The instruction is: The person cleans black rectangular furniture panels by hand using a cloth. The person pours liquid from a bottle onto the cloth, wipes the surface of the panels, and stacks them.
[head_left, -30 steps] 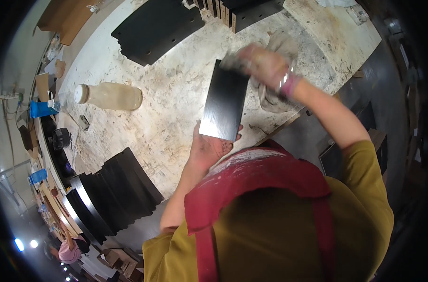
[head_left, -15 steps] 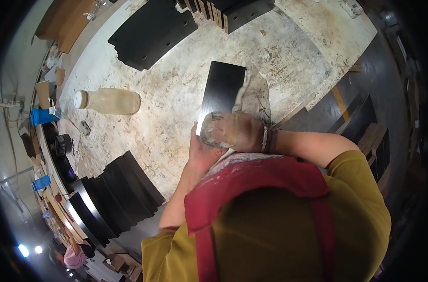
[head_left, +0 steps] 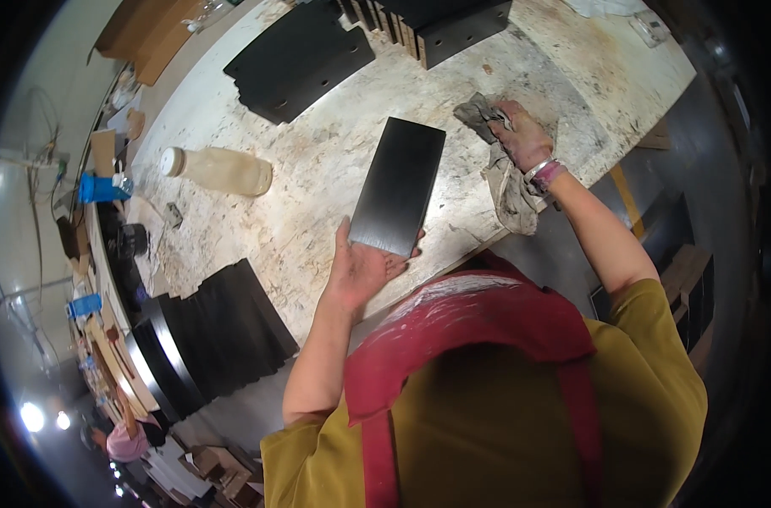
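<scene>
A smooth black rectangular board (head_left: 399,182) is held by its near end in my left hand (head_left: 364,269). The thumb lies along its left edge and fingertips show at the right edge. Off to the right, my right hand (head_left: 525,140) closes on a crumpled grey rag (head_left: 478,117) at the table's surface. A second dirty cloth (head_left: 512,199) hangs over the table's near edge, under my right wrist; whether the two cloths are joined I cannot tell.
A stained white table (head_left: 309,169) carries a cloudy bottle with a white cap (head_left: 224,171) on the left. Black boards with holes (head_left: 296,63) stand at the far side, beside another stack (head_left: 453,34). More black boards (head_left: 220,334) pile up at near left. A person in pink (head_left: 129,440) is at lower left.
My right hand has moved off the board, out to the right and away from me, with the grey rag. The left hand still holds the board, whose whole top now shows.
</scene>
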Motion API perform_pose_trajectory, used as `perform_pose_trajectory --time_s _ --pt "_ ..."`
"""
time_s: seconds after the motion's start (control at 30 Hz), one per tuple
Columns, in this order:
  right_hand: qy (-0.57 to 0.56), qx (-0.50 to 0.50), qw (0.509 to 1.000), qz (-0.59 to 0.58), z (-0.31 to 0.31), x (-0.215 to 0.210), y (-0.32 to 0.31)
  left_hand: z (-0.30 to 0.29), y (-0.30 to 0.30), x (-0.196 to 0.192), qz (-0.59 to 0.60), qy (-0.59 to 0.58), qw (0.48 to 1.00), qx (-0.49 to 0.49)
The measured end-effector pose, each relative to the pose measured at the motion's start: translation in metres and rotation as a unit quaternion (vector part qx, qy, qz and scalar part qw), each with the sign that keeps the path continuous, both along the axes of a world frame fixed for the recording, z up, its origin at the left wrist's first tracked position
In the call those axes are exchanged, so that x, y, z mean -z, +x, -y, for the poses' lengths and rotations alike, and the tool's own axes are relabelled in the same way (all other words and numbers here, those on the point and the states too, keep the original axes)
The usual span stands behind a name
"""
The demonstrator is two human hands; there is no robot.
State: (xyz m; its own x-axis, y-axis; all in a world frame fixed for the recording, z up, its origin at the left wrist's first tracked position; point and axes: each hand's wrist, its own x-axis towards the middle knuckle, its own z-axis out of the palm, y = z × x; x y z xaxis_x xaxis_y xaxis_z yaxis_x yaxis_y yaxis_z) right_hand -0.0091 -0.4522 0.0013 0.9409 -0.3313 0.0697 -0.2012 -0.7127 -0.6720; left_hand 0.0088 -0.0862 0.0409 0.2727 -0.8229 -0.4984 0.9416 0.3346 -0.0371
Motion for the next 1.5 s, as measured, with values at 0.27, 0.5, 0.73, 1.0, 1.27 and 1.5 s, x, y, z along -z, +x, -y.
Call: perform_pose_trajectory --time_s 0.27,0.5,0.73,1.0,1.27,1.5 --pt "-0.028 -0.027 0.998 0.044 -0.003 -0.004 -0.005 -0.021 0.014 -0.023 0.450 0.518 0.713 0.146" --pt "-0.049 -0.035 0.996 0.067 0.005 0.005 -0.006 0.068 0.036 -0.030 0.689 0.649 0.323 0.002" --pt "-0.081 -0.054 0.992 0.084 0.007 0.035 -0.004 0.089 0.031 0.024 0.677 0.658 0.306 0.121" --pt "-0.027 -0.091 0.993 0.068 0.008 0.016 -0.002 0.067 0.038 0.025 0.706 0.617 0.320 0.132" --pt "-0.030 -0.118 0.991 0.048 0.016 0.029 0.003 0.080 0.010 0.008 0.707 0.650 0.259 0.104" --pt "0.000 -0.113 0.990 0.090 0.021 0.045 -0.003 -0.035 -0.022 -0.085 0.616 0.780 0.107 -0.023"
